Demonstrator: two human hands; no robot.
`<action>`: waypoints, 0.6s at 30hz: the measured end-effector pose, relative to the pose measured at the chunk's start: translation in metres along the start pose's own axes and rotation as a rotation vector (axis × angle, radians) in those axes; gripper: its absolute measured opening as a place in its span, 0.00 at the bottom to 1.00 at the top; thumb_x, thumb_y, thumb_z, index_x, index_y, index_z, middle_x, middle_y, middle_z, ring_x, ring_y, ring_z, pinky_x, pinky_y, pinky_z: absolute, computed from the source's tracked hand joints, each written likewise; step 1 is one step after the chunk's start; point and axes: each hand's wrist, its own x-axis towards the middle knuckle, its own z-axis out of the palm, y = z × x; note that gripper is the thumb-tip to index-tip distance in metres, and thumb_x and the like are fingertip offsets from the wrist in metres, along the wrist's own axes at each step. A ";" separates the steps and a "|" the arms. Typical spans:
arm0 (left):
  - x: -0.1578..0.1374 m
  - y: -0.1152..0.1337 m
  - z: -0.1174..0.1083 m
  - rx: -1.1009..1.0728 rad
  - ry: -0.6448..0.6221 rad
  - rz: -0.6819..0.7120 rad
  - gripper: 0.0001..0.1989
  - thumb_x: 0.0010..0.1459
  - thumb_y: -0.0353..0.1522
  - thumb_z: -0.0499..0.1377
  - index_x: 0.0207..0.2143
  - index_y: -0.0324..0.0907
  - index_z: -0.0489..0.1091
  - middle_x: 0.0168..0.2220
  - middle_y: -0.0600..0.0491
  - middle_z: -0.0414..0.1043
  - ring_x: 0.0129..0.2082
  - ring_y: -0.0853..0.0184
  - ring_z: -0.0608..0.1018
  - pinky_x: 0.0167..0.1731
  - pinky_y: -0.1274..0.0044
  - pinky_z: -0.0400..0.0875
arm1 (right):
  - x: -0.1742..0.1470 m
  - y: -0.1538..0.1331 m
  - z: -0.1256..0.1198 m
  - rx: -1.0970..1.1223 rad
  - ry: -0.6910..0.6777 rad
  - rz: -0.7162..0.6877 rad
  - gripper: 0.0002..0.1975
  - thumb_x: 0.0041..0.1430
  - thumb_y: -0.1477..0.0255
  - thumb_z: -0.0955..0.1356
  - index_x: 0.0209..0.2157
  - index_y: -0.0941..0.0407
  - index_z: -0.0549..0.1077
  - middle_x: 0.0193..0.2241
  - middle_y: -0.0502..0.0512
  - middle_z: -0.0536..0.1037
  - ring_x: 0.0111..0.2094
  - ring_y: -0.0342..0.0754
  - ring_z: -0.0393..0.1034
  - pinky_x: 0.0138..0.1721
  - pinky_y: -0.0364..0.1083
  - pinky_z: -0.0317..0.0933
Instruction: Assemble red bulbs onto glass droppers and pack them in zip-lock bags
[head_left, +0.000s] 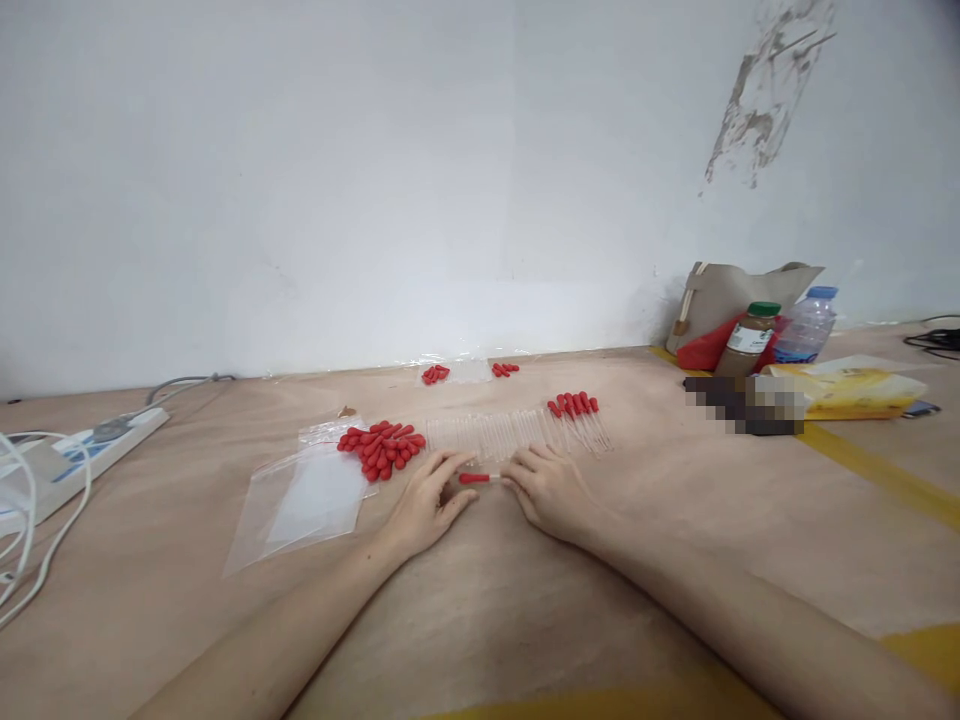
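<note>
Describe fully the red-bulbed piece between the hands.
The red-bulbed piece has a rubbery-looking bulb, widest at left, narrowing to a thin, pale tube. It lies crosswise; contact with the brown surface is unclear. The right grip holds the tube, hiding its far end; the left grip is open around the bulb, apparently not touching.

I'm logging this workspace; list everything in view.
Red-ended tube: one, red, centre
Loose bulbs: many, red, left
Bare tubes: many, clear, centre
Capped tubes: about six, red-topped, right of centre
Rear bulbs: several, red, near wall
Plastic bags: several, clear, left and rear
Power strip: one, white, left
Cables: several, white/grey/black, sides
Tote: one, grey, right
Bottles: two, brown and clear, right
Object: one, red, behind bottles
Packet: one, yellow, right
Flat items: at least two, dark, right
Tape: several, yellow, right and front
Tabletop: one, brown, beneath
Wall: one, white, rear
Left hand: one, bare, centre
Right hand: one, bare, centre
</note>
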 end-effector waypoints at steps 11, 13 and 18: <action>0.000 0.000 -0.001 0.063 -0.064 -0.013 0.10 0.55 0.30 0.52 0.41 0.44 0.65 0.39 0.53 0.63 0.31 0.70 0.69 0.32 0.77 0.66 | 0.021 0.103 -0.022 0.083 0.005 0.840 0.13 0.48 0.69 0.63 0.15 0.59 0.68 0.14 0.52 0.68 0.19 0.42 0.61 0.22 0.40 0.49; 0.000 -0.001 0.000 0.067 -0.059 -0.010 0.09 0.55 0.30 0.53 0.40 0.44 0.65 0.39 0.53 0.63 0.31 0.70 0.69 0.33 0.77 0.66 | 0.023 0.109 -0.022 0.064 -0.005 0.854 0.14 0.47 0.70 0.63 0.11 0.59 0.65 0.11 0.51 0.64 0.17 0.41 0.59 0.20 0.41 0.47; 0.000 -0.002 0.000 0.069 -0.064 -0.006 0.07 0.55 0.30 0.53 0.37 0.44 0.66 0.37 0.53 0.64 0.33 0.69 0.69 0.34 0.77 0.65 | 0.022 0.107 -0.011 0.022 -0.007 0.871 0.14 0.46 0.73 0.62 0.10 0.58 0.64 0.12 0.52 0.64 0.17 0.41 0.58 0.21 0.41 0.48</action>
